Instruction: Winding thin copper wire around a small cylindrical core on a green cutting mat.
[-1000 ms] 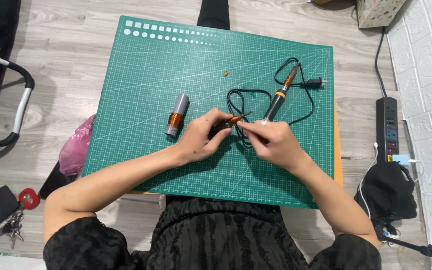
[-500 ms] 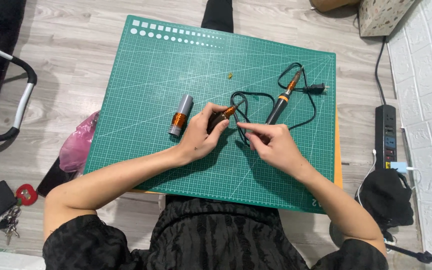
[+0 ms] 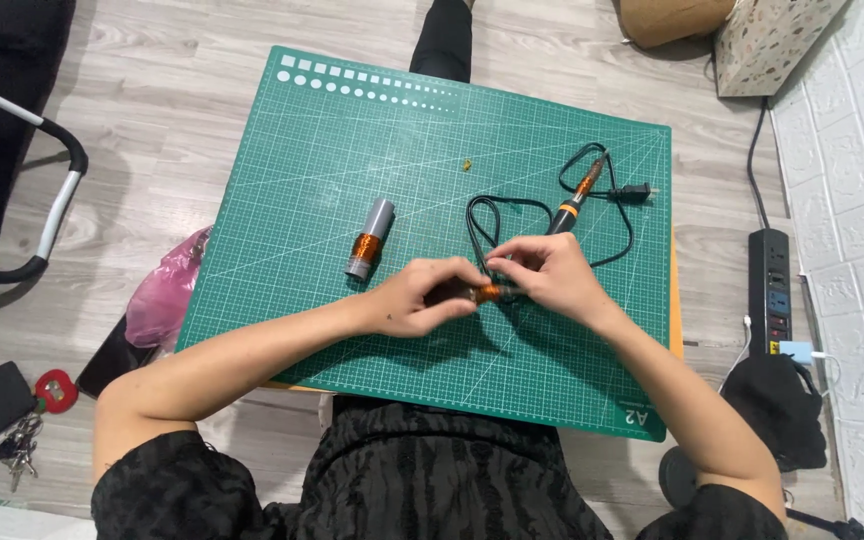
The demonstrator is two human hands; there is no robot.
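Note:
Both hands meet over the middle of a green cutting mat (image 3: 352,130). My left hand (image 3: 420,298) grips a small dark pen-like tool with an orange band (image 3: 487,293). My right hand (image 3: 544,275) pinches the tool's right end. Its black cord (image 3: 479,222) loops away behind the hands. A second dark tool with an orange collar (image 3: 574,198) lies just beyond my right hand, its cord ending in a plug (image 3: 638,191). A grey cylinder with a copper coil (image 3: 368,238) lies left of my left hand.
A tiny yellow piece (image 3: 467,163) lies on the mat's far part. A black power strip (image 3: 772,290) lies on the wooden floor at right. A pink bag (image 3: 167,295) and keys (image 3: 14,445) lie at left, near a chair frame (image 3: 57,200).
The view has shifted, so the mat sits lower in the frame. Both hands have drawn nearer to me with the small tool, away from the second tool.

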